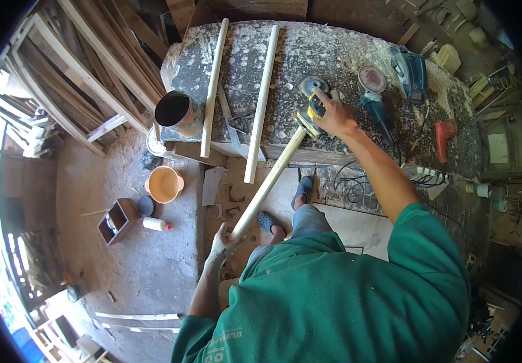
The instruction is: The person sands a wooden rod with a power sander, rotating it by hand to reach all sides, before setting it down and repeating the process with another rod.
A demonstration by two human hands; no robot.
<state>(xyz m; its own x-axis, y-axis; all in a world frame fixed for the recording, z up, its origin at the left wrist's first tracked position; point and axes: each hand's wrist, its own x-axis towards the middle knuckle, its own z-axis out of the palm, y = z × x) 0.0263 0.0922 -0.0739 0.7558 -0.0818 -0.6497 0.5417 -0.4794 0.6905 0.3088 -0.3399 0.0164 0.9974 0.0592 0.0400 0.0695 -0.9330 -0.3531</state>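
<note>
My left hand (223,243) is wrapped round the lower end of a pale wooden pole (269,183), which slants up and away toward the workbench (309,57). At the pole's far end, my right hand (334,115) grips a yellow-and-black sander (310,119). The sander's flat base lies against the wood, and my palm and fingers cover part of its body. Two more pale wooden poles, a left one (215,85) and a right one (262,103), rest on the bench and stick out past its front edge. Between them lies a metal square (229,115).
On the bench are an angle grinder (377,112), a blue power tool (410,72), a red tool (445,139) and a dark-mouthed can (179,114). Cables (354,181) hang at the front edge. An orange bucket (164,184), wooden box (118,221) and white bottle (157,224) stand or lie at left.
</note>
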